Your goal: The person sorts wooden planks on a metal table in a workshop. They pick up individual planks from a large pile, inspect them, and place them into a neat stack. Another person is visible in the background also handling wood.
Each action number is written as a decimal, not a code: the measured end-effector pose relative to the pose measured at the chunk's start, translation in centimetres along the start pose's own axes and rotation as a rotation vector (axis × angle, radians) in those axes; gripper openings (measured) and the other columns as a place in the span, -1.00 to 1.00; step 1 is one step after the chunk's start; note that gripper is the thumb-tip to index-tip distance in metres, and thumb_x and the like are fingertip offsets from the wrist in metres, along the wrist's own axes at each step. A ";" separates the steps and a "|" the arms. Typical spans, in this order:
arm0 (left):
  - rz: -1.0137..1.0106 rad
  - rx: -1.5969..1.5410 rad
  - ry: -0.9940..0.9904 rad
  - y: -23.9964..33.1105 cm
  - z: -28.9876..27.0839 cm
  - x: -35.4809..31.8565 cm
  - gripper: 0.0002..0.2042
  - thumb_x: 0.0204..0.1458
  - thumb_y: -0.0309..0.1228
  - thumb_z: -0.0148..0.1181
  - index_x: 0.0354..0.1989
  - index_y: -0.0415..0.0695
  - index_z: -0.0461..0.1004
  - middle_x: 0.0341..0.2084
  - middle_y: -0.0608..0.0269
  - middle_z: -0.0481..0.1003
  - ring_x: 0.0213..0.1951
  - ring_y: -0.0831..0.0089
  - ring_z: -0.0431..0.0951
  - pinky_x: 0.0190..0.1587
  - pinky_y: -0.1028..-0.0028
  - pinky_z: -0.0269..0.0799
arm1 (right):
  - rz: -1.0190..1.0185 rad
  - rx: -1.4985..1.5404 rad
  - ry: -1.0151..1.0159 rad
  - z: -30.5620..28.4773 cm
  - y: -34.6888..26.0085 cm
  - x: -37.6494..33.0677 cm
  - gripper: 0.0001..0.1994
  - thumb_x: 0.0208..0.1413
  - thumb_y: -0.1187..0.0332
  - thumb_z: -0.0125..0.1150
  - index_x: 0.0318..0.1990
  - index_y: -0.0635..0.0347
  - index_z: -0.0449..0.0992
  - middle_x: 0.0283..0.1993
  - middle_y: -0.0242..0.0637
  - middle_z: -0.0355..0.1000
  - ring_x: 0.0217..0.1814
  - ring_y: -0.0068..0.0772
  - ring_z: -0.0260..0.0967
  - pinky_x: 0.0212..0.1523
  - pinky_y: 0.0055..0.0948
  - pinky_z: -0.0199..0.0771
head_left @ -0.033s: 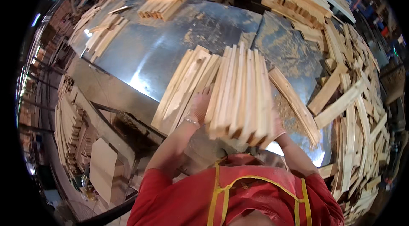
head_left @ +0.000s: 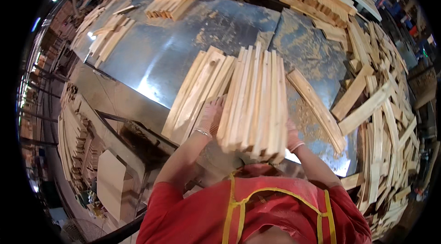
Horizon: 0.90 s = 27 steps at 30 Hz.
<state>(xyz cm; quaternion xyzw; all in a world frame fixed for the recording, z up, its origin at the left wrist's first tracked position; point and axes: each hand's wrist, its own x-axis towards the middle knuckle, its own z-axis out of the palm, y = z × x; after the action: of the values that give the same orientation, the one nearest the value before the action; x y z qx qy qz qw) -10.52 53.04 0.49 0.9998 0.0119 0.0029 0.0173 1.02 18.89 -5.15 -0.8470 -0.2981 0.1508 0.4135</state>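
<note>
A bundle of pale wooden strips point(head_left: 252, 101) stands on edge, side by side, in front of my body. My left hand point(head_left: 212, 116) presses on its left side, and my right hand point(head_left: 293, 136) on its right side, so the bundle is clasped between them. Its near ends are slightly uneven. Left of it lie several wider boards point(head_left: 195, 92) on the metal tabletop, close to my left hand. A single loose strip point(head_left: 317, 108) rests slantwise to the right of my right hand. The undersides of both hands are hidden.
Sawdust lies on the metal table point(head_left: 156, 55). Stacked strips point(head_left: 172, 2) sit at its far side, and another stack point(head_left: 321, 2) at the far right. A large jumbled wood pile point(head_left: 386, 138) borders the right. At lower left is a cart with wood pieces point(head_left: 73, 138).
The bundle has shifted slightly left, and its strips look closer together. My right hand has moved left with it and shows more plainly.
</note>
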 end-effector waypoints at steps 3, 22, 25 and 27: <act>0.151 0.290 -0.083 -1.4 1.8 -3.0 -0.49 0.18 -0.33 0.15 0.31 -0.22 0.50 0.40 0.05 0.35 0.47 0.10 0.19 0.45 0.08 0.12 | 0.209 -0.721 -0.241 4.6 -1.5 -2.3 -0.06 0.16 0.18 0.29 0.62 0.31 -0.02 0.63 0.13 0.09 0.69 0.02 0.00 0.64 -0.14 0.03; -0.115 -0.178 0.090 10.4 -0.7 -4.4 -0.45 0.10 -0.16 0.30 0.26 -0.07 0.46 0.25 0.01 0.43 0.32 -0.11 0.35 0.38 -0.03 0.21 | 0.361 0.783 -0.252 3.4 -11.7 7.4 -0.19 0.16 0.08 0.48 0.42 0.41 0.29 0.24 -0.07 0.52 0.22 -0.25 0.46 0.26 -0.33 0.46; -0.207 -0.038 0.088 10.1 -0.8 -4.6 -0.44 0.02 -0.20 0.35 0.24 -0.05 0.46 0.15 0.07 0.43 0.25 -0.05 0.37 0.34 -0.02 0.24 | 0.183 0.692 -0.541 -2.4 -11.8 9.2 -0.15 0.11 0.17 0.41 0.50 0.40 0.23 0.31 0.10 0.47 0.34 -0.10 0.42 0.40 -0.25 0.39; -0.298 -0.014 0.142 9.1 -0.2 -7.2 -0.44 -0.03 -0.22 0.38 0.21 -0.01 0.46 0.10 0.11 0.45 0.21 0.06 0.42 0.25 0.03 0.34 | 0.059 0.173 -0.248 -7.8 -7.0 9.4 -0.14 0.00 0.13 0.48 0.44 0.33 0.31 0.30 0.09 0.43 0.36 0.02 0.37 0.42 -0.15 0.35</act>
<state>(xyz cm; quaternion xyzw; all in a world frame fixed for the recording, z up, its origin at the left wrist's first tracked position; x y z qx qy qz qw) -17.46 43.74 0.99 0.9841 0.1614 0.0709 0.0236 9.61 23.38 5.08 -0.7916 -0.3078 0.2912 0.4403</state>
